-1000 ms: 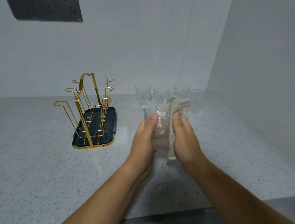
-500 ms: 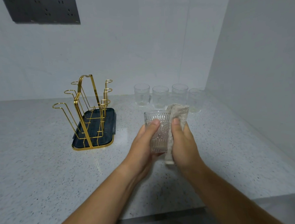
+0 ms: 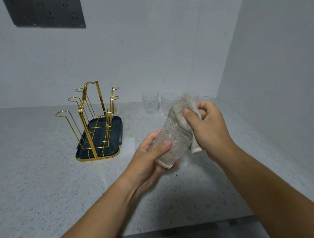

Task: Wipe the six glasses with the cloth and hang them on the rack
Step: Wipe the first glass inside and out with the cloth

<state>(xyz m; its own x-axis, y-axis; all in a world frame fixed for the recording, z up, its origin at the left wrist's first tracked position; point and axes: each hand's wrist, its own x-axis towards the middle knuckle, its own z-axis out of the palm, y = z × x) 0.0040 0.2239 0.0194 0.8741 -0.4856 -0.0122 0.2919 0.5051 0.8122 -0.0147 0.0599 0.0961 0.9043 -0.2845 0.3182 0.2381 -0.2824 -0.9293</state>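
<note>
My left hand point(image 3: 150, 155) grips a patterned clear glass point(image 3: 173, 145) by its lower half, tilted with its mouth up and to the right. My right hand point(image 3: 208, 127) holds a beige cloth point(image 3: 182, 110) pressed over the glass's mouth and upper side. A gold wire rack point(image 3: 91, 118) on a dark tray point(image 3: 115, 124) stands to the left with nothing hanging on it. Several plain glasses stand upright in a row at the back; one glass point(image 3: 150, 103) and a second glass point(image 3: 169, 102) are in plain view, the others partly hidden behind the cloth and my right hand.
The speckled grey counter point(image 3: 38, 178) runs to a front edge near the bottom of the view. A white wall point(image 3: 276, 77) closes the right side. A dark socket panel point(image 3: 47, 13) is mounted on the back wall, upper left.
The glass has gone from upright to tilted, mouth toward the right. My right hand has risen with the cloth onto the glass's mouth. My left hand has shifted lower on the glass.
</note>
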